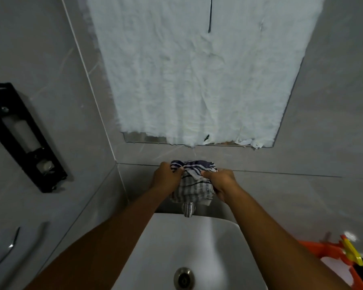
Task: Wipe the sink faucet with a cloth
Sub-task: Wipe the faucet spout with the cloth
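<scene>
A striped blue, grey and white cloth is draped over the faucet, against the grey wall above the white sink. Only the faucet's chrome spout tip shows below the cloth; the rest of the faucet is hidden. My left hand grips the cloth's left side. My right hand grips its right side. Both arms reach forward over the basin.
A mirror covered with white paper hangs above the faucet. A black soap dispenser is fixed to the left wall, with a metal handle below it. An orange and yellow object sits at the right. The sink's drain is near the bottom.
</scene>
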The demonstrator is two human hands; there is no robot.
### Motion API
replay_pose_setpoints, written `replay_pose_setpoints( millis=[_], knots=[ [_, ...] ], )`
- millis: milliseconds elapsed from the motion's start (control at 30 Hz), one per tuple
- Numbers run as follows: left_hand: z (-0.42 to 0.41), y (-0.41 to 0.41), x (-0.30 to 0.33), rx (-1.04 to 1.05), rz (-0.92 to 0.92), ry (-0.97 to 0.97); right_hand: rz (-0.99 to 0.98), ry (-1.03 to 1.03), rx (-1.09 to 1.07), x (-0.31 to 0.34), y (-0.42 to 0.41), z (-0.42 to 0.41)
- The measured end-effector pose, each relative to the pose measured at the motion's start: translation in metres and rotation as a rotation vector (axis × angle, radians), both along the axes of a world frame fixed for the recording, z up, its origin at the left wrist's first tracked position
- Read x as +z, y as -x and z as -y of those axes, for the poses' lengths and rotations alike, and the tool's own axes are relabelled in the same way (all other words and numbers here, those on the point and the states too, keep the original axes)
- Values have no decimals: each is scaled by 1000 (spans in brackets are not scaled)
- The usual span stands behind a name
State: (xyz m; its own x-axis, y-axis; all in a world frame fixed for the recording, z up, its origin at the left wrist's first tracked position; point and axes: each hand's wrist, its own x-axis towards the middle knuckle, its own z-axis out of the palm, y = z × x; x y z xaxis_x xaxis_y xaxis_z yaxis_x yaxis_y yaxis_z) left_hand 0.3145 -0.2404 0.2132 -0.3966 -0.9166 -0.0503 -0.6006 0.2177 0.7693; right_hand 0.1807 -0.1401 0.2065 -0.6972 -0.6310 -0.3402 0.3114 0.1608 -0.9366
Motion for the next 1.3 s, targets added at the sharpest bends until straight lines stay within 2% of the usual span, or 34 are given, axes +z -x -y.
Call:
replay_pose_setpoints(
  millis=[100, 133, 167, 200, 267, 333, 367, 433, 467, 500, 567, 600, 633, 700, 733, 767, 800, 833, 867, 900, 933, 967, 1000, 1033, 1067, 1167, 1200, 1233, 1300],
  knots=[
    [-9, 3, -2, 157, 94, 336, -45, 49, -14, -8, 4, 3],
    [-14, 7, -1, 147, 98, 410, -123, 55, -32, -10, 5, 1],
    [-18, 14, 0, 92, 101, 399, -262, 51, -65, -10, 7, -4],
    [-21, 22, 0, 11, 101, 326, -478, 25, -105, -12, 11, -10],
    [-26, 39, -4, -115, 92, 157, -1088, -62, -146, -21, 24, -27],
    [-23, 50, -8, -37, -26, -43, -1607, -93, -105, -32, 47, -39],
    [-18, 51, -12, 46, -148, -229, -1765, -103, -54, -38, 61, -42],
    [-9, 49, -16, 87, -483, -758, -1973, -142, 49, -52, 88, -45],
    [-4, 46, -18, 47, -574, -934, -2053, -161, 83, -59, 100, -45],
    [0, 42, -19, 25, -621, -1011, -2119, -175, 94, -65, 109, -44],
    [8, 46, -25, 3, -620, -1033, -2202, -176, 61, -73, 122, -39],
    [7, 49, -21, 21, -572, -970, -2232, -158, 29, -77, 126, -35],
    [2, 56, -21, 41, -438, -814, -2259, -142, -6, -80, 129, -30],
    [-9, 71, -16, 25, 85, -294, -2292, -138, -54, -87, 132, -24],
    [-15, 78, -10, -3, 326, -105, -2302, -132, -75, -90, 133, -21],
    [-17, 82, -11, -18, 434, -23, -2307, -111, -98, -92, 134, -19],
    [-17, 82, -11, -16, 434, -32, -2306, -85, -114, -94, 135, -17],
    [-14, 77, -14, -4, 281, -99, -2301, -70, -125, -94, 135, -15],
    [-8, 71, -17, 37, 43, -222, -2298, -64, -135, -95, 136, -15],
    [-2, 64, -19, 81, -205, -453, -2294, -62, -146, -95, 137, -14],
    [-1, 56, -17, 32, -395, -726, -2294, -59, -152, -96, 136, -14],
    [0, 50, -18, -36, -529, -924, -2294, -52, -149, -96, 136, -14],
    [4, 47, -18, -79, -584, -1019, -2293, -49, -140, -95, 135, -14],
    [7, 49, -18, -88, -537, -1009, -2294, -56, -131, -94, 135, -14],
    [7, 54, -18, -79, -447, -918, -2298, -66, -127, -92, 135, -15],
    [-9, 69, -19, 2, -36, -226, -2306, -92, -119, -91, 132, -16],
    [-19, 69, -17, 13, 76, -56, -2303, -105, -118, -91, 132, -16],
    [-28, 68, -15, 35, 116, 20, -2298, -121, -119, -91, 132, -16],
    [-44, 56, -25, 86, 78, 100, -2279, -152, -113, -93, 132, -16]
  ],
)
